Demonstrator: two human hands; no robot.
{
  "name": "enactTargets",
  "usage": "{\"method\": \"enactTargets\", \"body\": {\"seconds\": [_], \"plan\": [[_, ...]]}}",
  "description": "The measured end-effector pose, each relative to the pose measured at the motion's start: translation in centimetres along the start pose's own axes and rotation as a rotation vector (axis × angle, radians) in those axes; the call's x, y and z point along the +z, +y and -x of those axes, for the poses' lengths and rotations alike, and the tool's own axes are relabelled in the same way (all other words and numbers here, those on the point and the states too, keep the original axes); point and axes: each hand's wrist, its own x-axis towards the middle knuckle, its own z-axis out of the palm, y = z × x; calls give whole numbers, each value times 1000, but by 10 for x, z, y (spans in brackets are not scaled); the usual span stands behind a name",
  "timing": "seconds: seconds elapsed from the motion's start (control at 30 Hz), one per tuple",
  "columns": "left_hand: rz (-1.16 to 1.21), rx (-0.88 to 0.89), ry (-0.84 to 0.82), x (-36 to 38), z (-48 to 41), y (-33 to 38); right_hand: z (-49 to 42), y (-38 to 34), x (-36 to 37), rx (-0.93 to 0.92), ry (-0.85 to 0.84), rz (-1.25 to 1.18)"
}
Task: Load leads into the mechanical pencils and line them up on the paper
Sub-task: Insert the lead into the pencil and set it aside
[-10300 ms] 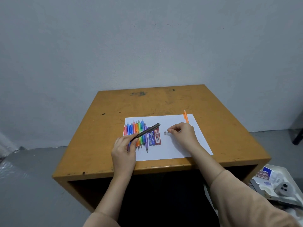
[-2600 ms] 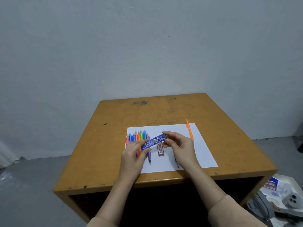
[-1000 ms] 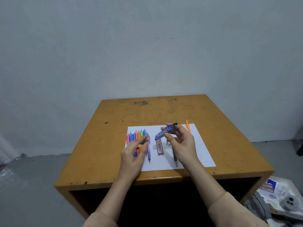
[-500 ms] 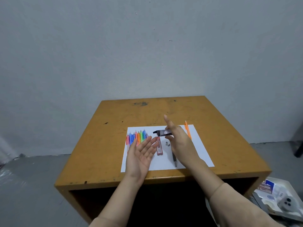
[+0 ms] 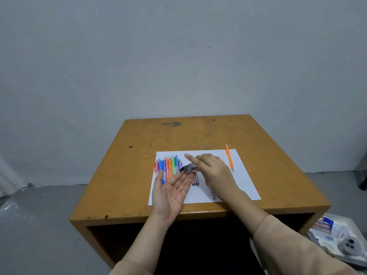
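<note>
Head view: the left hand [image 5: 170, 189] lies palm-up, fingers straight. The right hand [image 5: 215, 171] pinches a blurred lead case [image 5: 187, 168] at those fingertips.

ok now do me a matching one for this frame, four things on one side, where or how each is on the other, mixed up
Things
1 orange pencil
2 red lead case
3 left hand
4 dark lead case

Place or state
a in the right hand, above the other hand's fingertips
b palm up, fingers straight
c alone near the right edge of the paper
d lying flat mid-paper

Pairs: 1-c, 2-d, 3-b, 4-a
</note>
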Motion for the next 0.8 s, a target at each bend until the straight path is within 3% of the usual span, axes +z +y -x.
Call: {"method": "enactTargets", "body": {"seconds": [0.1, 0.23, 0.8], "plan": [[-7, 12, 8, 0, 0, 0, -2, 0, -2, -13, 34, 10], [-27, 4, 11, 0, 1, 0, 2, 5, 5, -50, -47, 113], [-52, -1, 12, 0, 1, 1, 3, 9, 8, -66, -16, 75]]}}
